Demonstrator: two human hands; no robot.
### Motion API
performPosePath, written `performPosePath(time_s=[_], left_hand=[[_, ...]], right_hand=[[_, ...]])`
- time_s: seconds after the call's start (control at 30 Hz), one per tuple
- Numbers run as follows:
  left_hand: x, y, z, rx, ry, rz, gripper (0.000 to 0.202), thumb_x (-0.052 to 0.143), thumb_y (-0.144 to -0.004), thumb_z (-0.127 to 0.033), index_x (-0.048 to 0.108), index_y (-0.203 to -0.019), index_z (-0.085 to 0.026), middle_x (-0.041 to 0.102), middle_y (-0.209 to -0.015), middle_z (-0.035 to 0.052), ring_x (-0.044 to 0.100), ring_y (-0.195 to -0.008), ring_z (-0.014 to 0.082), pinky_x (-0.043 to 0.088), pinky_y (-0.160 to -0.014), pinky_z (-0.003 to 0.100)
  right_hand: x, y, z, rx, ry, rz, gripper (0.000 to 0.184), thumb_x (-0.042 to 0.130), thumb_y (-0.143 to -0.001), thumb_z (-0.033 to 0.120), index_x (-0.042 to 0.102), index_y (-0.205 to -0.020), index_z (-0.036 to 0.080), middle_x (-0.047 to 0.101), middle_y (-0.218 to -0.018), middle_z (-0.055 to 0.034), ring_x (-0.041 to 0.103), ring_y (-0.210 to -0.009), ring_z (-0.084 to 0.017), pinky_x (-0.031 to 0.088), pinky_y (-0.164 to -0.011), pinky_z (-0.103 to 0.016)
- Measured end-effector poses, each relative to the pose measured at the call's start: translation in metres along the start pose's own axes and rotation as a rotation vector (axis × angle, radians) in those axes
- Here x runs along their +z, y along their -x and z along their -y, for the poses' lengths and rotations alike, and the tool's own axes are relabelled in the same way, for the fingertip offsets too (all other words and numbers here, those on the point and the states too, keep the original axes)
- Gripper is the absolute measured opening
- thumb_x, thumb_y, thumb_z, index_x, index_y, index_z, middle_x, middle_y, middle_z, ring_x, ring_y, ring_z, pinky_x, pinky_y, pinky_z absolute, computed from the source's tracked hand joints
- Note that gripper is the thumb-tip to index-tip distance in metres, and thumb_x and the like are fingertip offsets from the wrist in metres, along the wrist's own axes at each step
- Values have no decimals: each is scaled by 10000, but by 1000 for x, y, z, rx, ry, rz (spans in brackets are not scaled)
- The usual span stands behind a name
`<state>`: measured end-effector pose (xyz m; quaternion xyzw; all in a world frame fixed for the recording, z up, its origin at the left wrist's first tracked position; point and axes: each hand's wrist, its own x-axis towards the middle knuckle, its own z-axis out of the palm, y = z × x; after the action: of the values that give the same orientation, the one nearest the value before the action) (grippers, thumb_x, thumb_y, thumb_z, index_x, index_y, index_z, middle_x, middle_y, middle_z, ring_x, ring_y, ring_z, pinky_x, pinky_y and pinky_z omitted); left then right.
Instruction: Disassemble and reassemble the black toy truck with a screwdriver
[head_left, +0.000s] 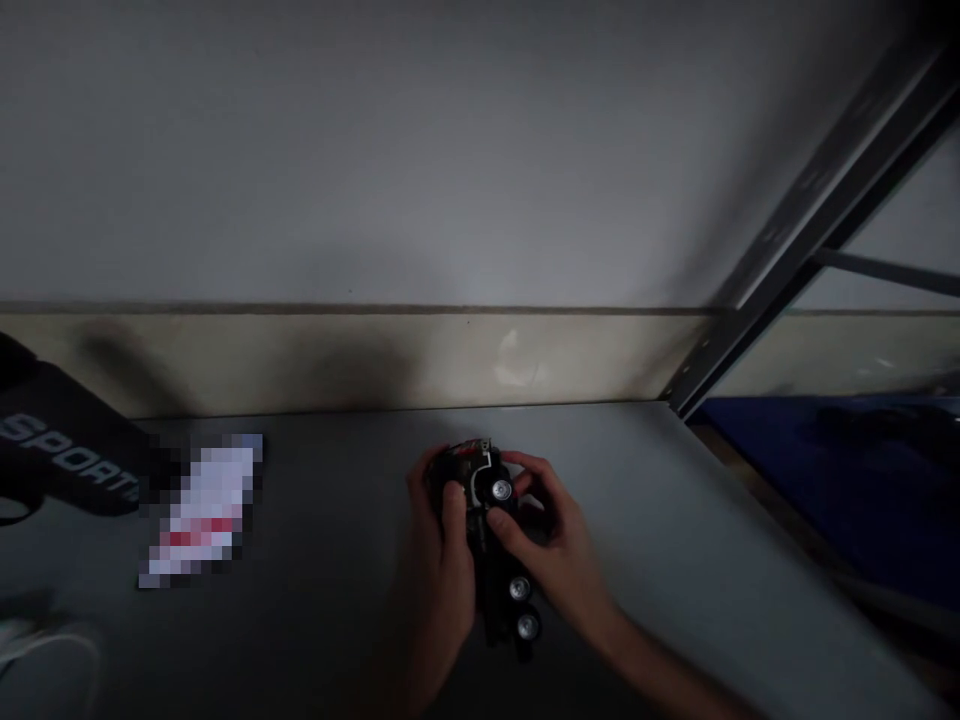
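Between my hands is a dark toy truck (484, 570), its cab toward the wall and its long chassis pointing back at me. Several small wheels with silver hubs show along its right side. My left hand (444, 545) wraps the truck's left side, thumb lying on top of the cab. On the other side, my right hand (551, 535) grips near the front wheel, with the thumb just below that wheel and the fingers curled around the far edge. The truck's left side and underside are hidden.
A grey shelf surface (322, 600) runs up to the wall (450, 150). At left lie a black bottle (67, 440) marked "SPORT", a blurred-out phone-like object (206, 510) and a pale cable (75, 635). A metal upright (750, 330) rises at right, beside a blue surface (825, 480).
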<state>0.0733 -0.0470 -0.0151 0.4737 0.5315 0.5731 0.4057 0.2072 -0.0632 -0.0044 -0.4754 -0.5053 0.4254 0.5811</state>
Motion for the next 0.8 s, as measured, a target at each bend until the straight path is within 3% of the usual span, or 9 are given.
performPosePath(time_s=[0.2,0.43,0.57,0.67,0.73,0.8], left_hand=[[3,4,-7,37,-24,7,434,475,-1064,-576,586,-1361,-281,697,-1338,105,660,-1250,284,509,-1100,464],[3,8,-1,12,-1,29,478,482,-1057,-605,591,-1367,-258,688,-1344,123,636,-1266,300,500,-1103,482],[4,7,0,-37,82,9,512,509,-1019,-678,582,-1331,-279,687,-1301,92,649,-1226,295,509,-1079,466],[6,5,-1,-146,206,-18,537,510,-994,-724,567,-1320,-301,693,-1269,75,671,-1194,287,536,-1043,436],[7,4,0,-196,261,1,538,516,-994,-721,554,-1335,-307,701,-1263,73,685,-1185,288,547,-1025,432],[6,3,4,-204,295,57,537,529,-1002,-703,540,-1370,-313,707,-1278,73,692,-1198,290,543,-1032,437]], right_hand=[[-1,1,-1,-60,50,24,483,854,-862,383,679,-1303,290,627,-922,-2,634,-812,-209,564,-752,-354],[2,5,3,-44,4,-39,429,848,-876,419,697,-1246,264,638,-916,1,638,-825,-201,563,-773,-337],[-2,7,0,-41,11,29,486,743,-973,543,695,-1392,302,720,-1186,-57,674,-1113,-263,560,-994,-405],[-4,6,0,40,7,94,528,589,-1043,641,668,-1482,360,656,-1469,-68,526,-1448,-315,438,-1212,-501],[-4,5,2,117,-33,138,630,607,-1020,678,572,-1578,387,603,-1562,-64,440,-1540,-336,382,-1268,-542],[-5,4,4,168,-87,174,784,660,-979,699,447,-1662,378,617,-1538,-91,462,-1526,-361,421,-1250,-563]])
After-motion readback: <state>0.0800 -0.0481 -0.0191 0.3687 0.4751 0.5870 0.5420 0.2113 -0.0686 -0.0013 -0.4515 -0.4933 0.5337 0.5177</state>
